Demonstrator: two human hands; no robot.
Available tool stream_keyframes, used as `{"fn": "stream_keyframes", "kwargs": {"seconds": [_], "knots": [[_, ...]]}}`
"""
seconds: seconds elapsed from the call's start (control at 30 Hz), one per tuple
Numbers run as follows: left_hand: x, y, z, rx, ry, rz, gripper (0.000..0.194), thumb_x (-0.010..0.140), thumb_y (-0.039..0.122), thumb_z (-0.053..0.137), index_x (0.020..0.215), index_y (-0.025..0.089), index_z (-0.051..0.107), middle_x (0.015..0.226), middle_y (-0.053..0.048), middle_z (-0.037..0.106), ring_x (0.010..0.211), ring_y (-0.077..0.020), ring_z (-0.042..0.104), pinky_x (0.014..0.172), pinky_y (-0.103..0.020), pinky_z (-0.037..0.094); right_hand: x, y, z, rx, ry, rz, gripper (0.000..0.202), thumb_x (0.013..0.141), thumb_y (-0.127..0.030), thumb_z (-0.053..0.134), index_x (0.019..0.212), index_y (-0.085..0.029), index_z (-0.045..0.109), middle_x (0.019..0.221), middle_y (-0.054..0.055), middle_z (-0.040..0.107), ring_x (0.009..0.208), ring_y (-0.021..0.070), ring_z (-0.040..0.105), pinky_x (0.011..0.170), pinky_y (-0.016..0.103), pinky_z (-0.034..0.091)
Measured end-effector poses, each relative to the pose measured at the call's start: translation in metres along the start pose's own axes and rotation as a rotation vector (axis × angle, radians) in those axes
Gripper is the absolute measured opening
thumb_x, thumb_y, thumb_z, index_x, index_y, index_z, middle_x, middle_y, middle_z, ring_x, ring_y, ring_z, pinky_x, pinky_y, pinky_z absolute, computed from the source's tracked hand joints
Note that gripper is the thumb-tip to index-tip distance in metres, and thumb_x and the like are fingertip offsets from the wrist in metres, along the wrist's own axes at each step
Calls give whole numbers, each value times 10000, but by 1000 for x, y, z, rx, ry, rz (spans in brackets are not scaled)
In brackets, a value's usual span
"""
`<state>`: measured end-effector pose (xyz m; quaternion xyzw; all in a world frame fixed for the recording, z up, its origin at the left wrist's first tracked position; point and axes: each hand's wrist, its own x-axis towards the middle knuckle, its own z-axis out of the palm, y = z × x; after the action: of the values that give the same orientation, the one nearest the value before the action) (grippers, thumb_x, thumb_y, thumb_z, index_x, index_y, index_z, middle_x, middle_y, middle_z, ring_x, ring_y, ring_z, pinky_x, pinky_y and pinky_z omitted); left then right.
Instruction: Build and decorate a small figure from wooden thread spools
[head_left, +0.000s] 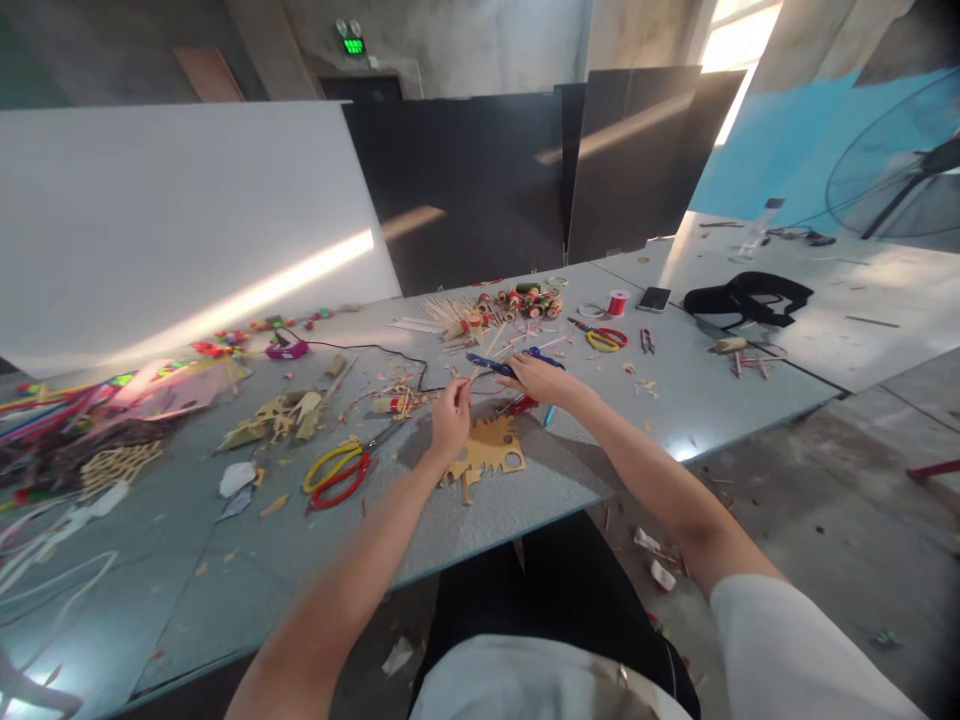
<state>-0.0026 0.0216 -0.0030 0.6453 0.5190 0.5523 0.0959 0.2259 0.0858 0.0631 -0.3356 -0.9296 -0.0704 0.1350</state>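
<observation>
My left hand (451,418) is closed in a pinch above the table's front middle. A thin pale stick (475,374) seems to come out of its fingertips; the rest is hidden. My right hand (541,380) is wrapped round a long blue hand tool (486,364), whose narrow dark end points left over the left fingertips. My grip covers its middle, so its exact kind is unclear. Just below both hands lies a flat tan cut-out board (491,448) with toothed edges and round holes. Left of my left hand is a small red-and-tan piece (388,405) among scraps.
Yellow-and-red-handled scissors (337,478) lie left, another pair (606,338) back right. Behind my hands are bundled sticks and small cylinders (525,300). A red thread spool (618,302), phone (654,299) and black cap (746,298) sit right. A black cord (375,347) crosses the table.
</observation>
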Motion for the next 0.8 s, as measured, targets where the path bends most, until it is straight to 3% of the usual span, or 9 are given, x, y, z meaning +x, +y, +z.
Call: {"fn": "stream_keyframes", "kwargs": {"seconds": [0.27,0.57,0.63,0.7,0.8], "knots": [[-1,4,0,-9,-32,52,453,1088,597,470,1074,202,692,731,-25,665,674,-190,639,678,-299,461,-5,-9,-16,-63,-81,179,572,1154,-600,279,1373,-160,572,1130,163,779,1071,303,761,838,317,500],[-5,2,0,24,-68,76,402,1094,557,474,1140,209,670,838,-49,703,749,-204,671,734,-325,505,-7,-13,-25,-74,-130,221,611,1151,-620,237,1391,-178,583,1139,175,793,1055,318,766,812,315,478],[-4,3,-2,92,-41,129,408,1079,526,516,1286,191,622,962,-92,713,845,-231,685,795,-361,536,-9,-12,-25,-90,-126,192,614,1147,-630,255,1390,-175,587,1133,177,793,1045,320,765,812,318,476],[-1,6,-7,196,-15,235,535,1039,499,594,1446,157,538,1170,-176,689,1053,-289,682,919,-436,551,-10,-11,-26,-113,-128,143,616,1144,-633,283,1383,-160,597,1113,182,794,1018,320,766,803,320,471],[7,13,-19,385,-81,404,706,967,466,707,1571,175,483,1504,-253,532,1415,-391,518,1162,-573,428,-10,-12,-25,-140,-137,28,608,1154,-607,308,1358,-125,617,1099,197,793,984,299,766,782,314,463]]}}
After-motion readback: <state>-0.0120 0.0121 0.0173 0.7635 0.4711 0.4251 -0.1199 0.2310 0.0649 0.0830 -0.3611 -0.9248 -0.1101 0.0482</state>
